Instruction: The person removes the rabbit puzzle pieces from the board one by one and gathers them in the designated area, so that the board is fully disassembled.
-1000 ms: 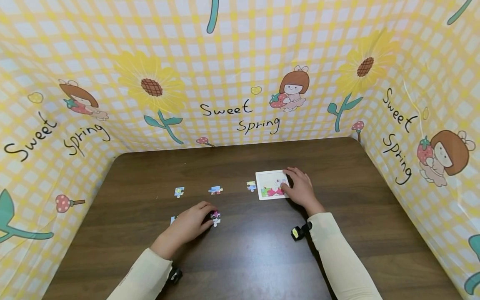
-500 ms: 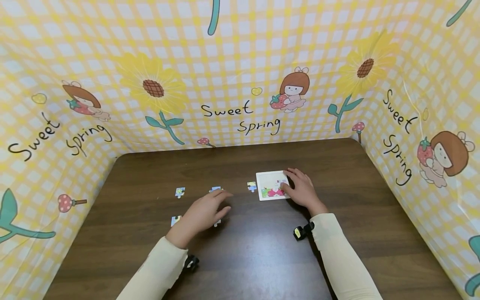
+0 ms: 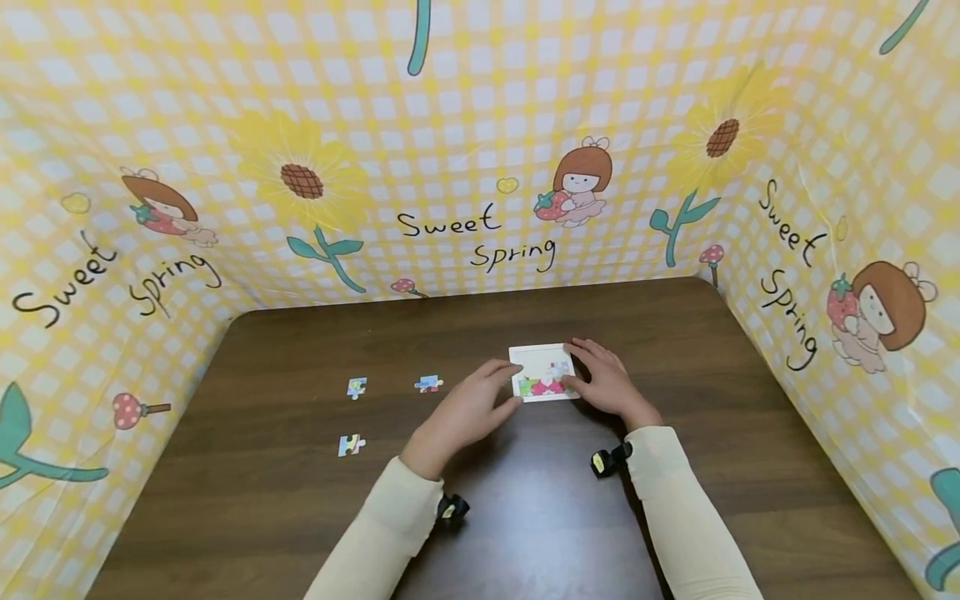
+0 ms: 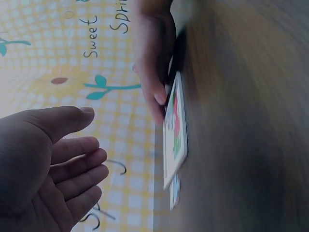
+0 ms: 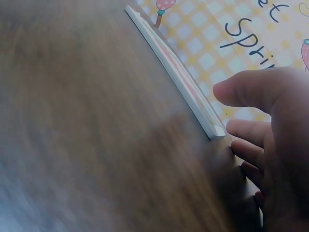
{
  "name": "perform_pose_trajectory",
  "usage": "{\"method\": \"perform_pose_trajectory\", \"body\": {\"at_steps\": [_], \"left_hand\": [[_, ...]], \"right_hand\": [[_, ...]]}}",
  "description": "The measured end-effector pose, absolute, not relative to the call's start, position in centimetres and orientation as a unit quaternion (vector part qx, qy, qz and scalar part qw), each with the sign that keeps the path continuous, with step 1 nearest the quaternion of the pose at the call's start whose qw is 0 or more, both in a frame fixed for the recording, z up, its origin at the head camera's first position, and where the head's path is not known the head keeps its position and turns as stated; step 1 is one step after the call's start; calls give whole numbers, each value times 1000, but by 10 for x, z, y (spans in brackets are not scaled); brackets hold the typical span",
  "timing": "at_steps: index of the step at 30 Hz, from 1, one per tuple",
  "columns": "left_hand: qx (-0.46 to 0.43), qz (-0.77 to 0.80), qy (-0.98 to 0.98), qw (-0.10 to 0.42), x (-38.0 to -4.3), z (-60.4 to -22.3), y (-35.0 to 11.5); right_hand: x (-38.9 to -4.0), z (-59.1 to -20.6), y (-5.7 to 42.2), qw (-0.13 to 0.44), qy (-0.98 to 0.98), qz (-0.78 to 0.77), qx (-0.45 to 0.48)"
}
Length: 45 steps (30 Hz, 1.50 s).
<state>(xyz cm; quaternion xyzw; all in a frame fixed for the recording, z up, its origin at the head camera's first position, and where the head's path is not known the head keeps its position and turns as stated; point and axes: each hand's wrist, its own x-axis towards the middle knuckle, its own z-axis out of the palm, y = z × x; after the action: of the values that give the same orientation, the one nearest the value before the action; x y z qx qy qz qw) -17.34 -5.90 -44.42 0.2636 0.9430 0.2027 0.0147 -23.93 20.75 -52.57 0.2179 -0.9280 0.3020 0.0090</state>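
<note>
The white puzzle tray (image 3: 536, 351) lies on the table with a partly filled pink, green and white picture in its lower part. My right hand (image 3: 606, 382) holds it at the right side, thumb over the rim and fingers along the outer edge. Just left of the tray, my left hand (image 3: 467, 414) hovers above the table, fingers spread. The left wrist view shows this left hand (image 4: 63, 164) with nothing in it. A loose puzzle piece (image 4: 175, 191) beside the tray appears there, but in the head view the left hand hides it.
Three loose puzzle pieces lie left of my hands: one at the back left (image 3: 357, 387), one near the middle (image 3: 428, 383) and one closer to me (image 3: 350, 445). A yellow checked cloth (image 3: 450, 167) walls the brown table (image 3: 300, 350) at the back and sides.
My left hand has moved right, from the pink-and-white puzzle piece to the tray's left side. That piece is now out of sight behind the left hand or forearm. My right hand stays at the tray.
</note>
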Motion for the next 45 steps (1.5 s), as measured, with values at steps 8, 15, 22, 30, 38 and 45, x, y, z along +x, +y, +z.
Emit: {"method": "perform_pose_trajectory", "body": {"at_steps": [8,15,22,30,38,45], "left_hand": [[263,217,940,9,-188,-449,-30],[249,217,944,8,-201,-460,-11],[237,218,947,-4,-216,-474,3],[221,226,948,17,-231,-487,14],[204,230,950,52,-237,-497,19],[208,222,952,45,-237,-503,22]], "right_hand": [[-243,-522,206,4,-929,298,218],[-246,-520,204,5,-930,295,221],[-247,-523,202,14,-930,292,224],[-247,-525,202,12,-930,296,217],[-246,-527,206,8,-933,289,214],[-243,-530,210,9,-931,300,209]]}}
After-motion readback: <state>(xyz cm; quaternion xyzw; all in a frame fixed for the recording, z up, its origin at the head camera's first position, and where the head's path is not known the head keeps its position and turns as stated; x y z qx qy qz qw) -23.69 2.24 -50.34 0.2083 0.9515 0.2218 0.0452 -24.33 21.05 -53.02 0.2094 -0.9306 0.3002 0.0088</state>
